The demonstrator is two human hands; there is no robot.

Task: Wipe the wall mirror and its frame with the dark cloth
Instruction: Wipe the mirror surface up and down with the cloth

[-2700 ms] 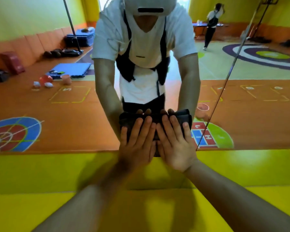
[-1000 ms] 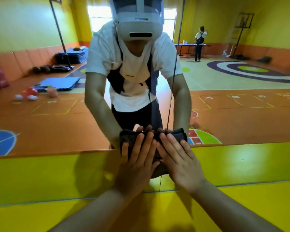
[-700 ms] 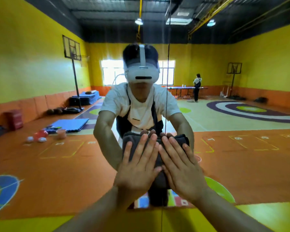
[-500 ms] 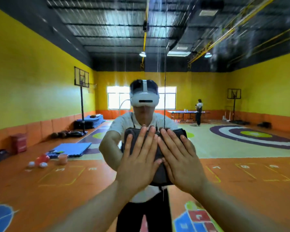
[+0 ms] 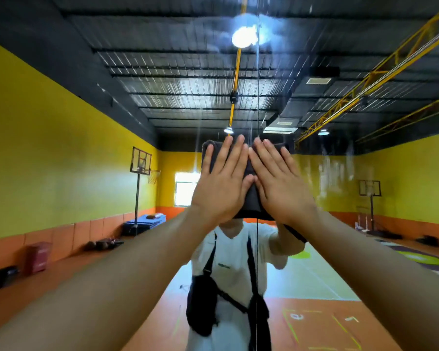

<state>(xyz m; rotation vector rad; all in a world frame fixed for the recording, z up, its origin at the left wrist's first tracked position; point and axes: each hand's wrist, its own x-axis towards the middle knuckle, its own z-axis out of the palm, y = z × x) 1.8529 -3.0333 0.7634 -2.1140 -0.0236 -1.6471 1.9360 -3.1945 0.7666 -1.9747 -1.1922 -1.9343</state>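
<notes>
The left hand (image 5: 221, 188) and right hand (image 5: 280, 188) lie side by side, fingers straight, pressing the dark cloth (image 5: 251, 202) flat against the mirror (image 5: 61, 148), high up on its vertical seam (image 5: 258, 97). Reflected floor numbers (image 5: 298, 316) appear reversed and unclear. The shirt print (image 5: 223, 266) is too small to read.

The cloth (image 5: 251, 202) lies flat against the mirror (image 5: 61, 148). The left hand (image 5: 221, 188) presses on its left half and the right hand (image 5: 281, 191) on its right half, side by side. A vertical seam (image 5: 258, 84) runs behind the cloth.
</notes>
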